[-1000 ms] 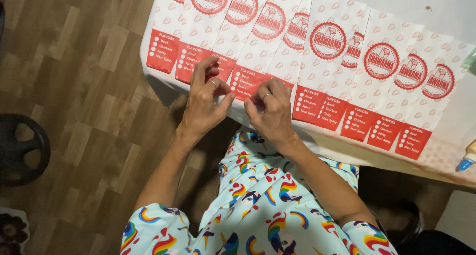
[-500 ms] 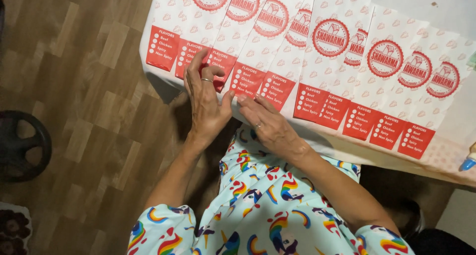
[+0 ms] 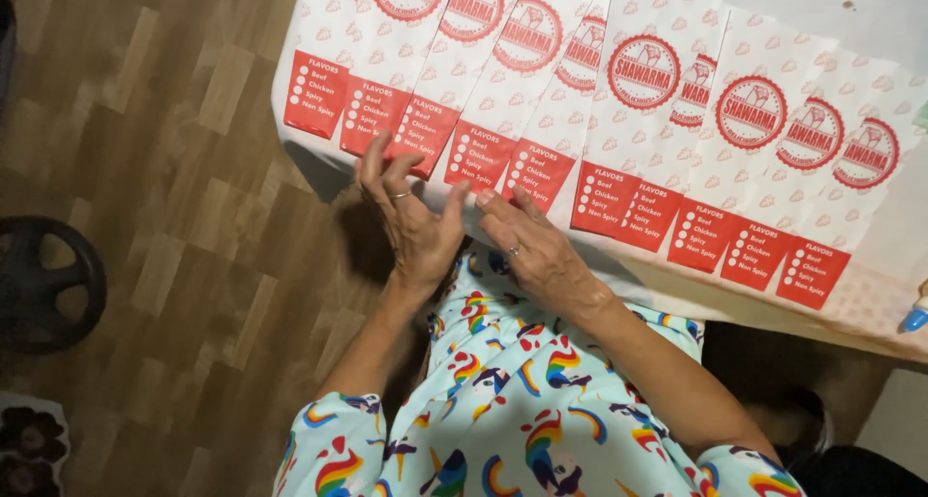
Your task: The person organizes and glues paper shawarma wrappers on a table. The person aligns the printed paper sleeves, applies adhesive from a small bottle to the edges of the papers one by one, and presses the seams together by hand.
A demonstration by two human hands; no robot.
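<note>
Both flat hands, left hand (image 3: 411, 217) and right hand (image 3: 534, 248), fingers loose, gripping nothing, against overlapping glossy red-and-white paper sleeves (image 3: 541, 101).

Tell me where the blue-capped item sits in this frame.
In the head view the blue-capped item peeks in at the far right edge, on the table, just right of the last red-and-white paper bag in the row.

Even, warm indoor light falls from above; the white paper bags (image 3: 619, 91) look bright without glare. A soft shadow lies on the wooden floor (image 3: 174, 168) beneath the bench edge. Focus stays fairly sharp throughout.
</note>
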